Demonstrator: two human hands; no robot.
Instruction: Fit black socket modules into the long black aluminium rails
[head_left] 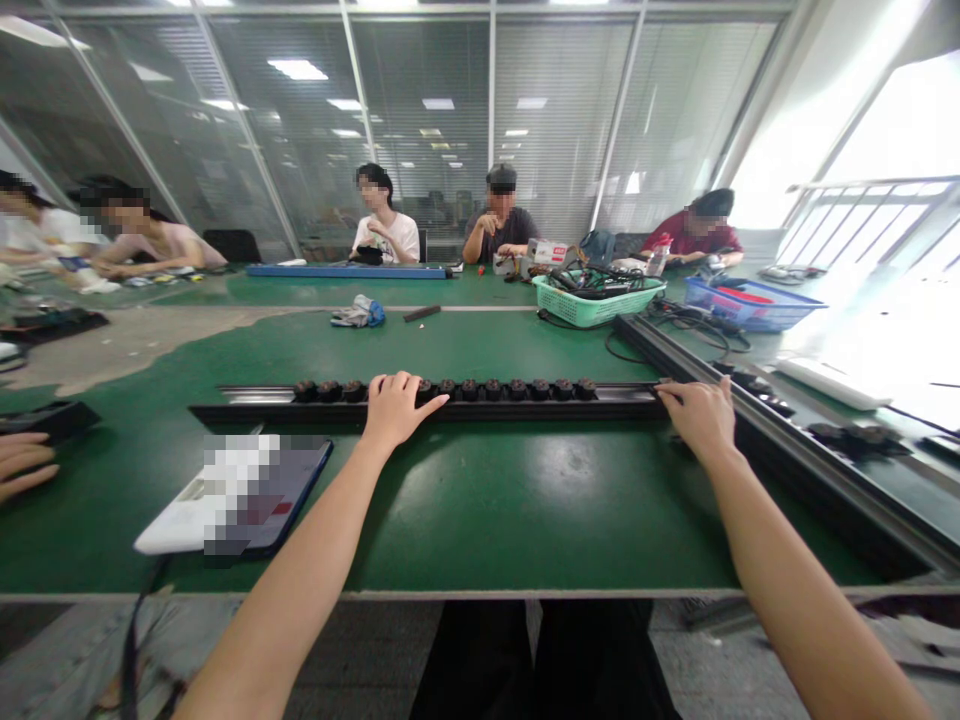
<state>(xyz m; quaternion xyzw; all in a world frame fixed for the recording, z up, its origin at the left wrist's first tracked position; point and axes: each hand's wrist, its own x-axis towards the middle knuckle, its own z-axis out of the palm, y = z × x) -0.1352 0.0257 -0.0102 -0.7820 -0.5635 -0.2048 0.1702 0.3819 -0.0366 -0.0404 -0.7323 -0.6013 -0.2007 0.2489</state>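
A long black rail (510,411) with a metallic inner channel lies crosswise on the green table. Several dark round parts (492,388) sit in a row along its channel. My left hand (393,410) rests over the rail left of its middle, fingers bent across the far edge and thumb stretched to the right. It covers some of the round parts. At the rail's right end, my right hand (703,415) has its thumb and index finger closed on the tip. What the fingertips touch there is partly hidden.
A longer black rail (750,430) runs obliquely on the right. A white device and phone (296,490) lie front left, near another person's hand (22,465). Behind are a cloth (358,312), a green basket (592,300) of cables and a blue basket (754,305). Several people sit opposite.
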